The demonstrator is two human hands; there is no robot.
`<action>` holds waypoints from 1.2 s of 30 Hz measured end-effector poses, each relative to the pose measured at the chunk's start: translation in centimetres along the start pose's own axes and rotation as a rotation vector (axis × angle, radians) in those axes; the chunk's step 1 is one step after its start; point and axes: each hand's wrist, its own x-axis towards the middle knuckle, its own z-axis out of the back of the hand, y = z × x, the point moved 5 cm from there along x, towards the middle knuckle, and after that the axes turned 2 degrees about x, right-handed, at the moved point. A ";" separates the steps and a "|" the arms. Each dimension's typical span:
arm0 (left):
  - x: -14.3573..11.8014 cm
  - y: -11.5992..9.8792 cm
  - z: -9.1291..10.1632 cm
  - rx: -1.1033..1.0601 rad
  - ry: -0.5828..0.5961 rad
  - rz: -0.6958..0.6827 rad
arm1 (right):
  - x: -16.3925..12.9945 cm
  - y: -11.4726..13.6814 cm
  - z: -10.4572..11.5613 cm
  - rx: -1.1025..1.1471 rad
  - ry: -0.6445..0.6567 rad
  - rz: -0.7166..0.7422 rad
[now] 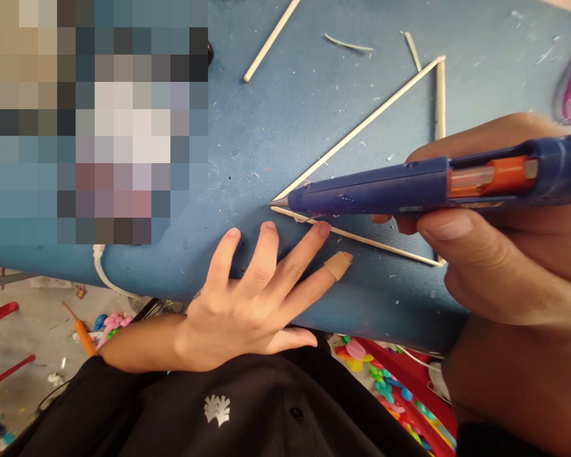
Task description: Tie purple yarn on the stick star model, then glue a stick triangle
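Observation:
My right hand (504, 254) grips a blue glue gun (409, 184) with an orange glue stick inside. Its metal tip rests at the left corner of a triangle of thin wooden sticks (356, 130) lying on the blue table (276, 108). My left hand (252, 298) lies flat on the table just below that corner, fingers spread. One fingertip touches the lower stick, and the index finger wears a tan bandage.
A loose wooden stick (271, 41) and small stick scraps (349, 44) lie at the table's far side. A white cord (102, 270) hangs at the near edge. Colourful toys (390, 387) and red sticks (0, 314) litter the floor below.

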 end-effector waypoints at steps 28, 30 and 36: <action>-0.1 -0.1 -0.2 -0.005 -0.014 0.020 | 0.2 0.4 -0.3 -0.027 -0.013 0.072; -0.2 -0.1 -0.3 -0.009 -0.028 0.027 | 0.2 0.4 -0.3 -0.026 -0.016 0.087; -0.4 -0.1 -0.3 -0.007 -0.037 0.020 | 0.1 0.1 0.0 -0.026 -0.018 0.038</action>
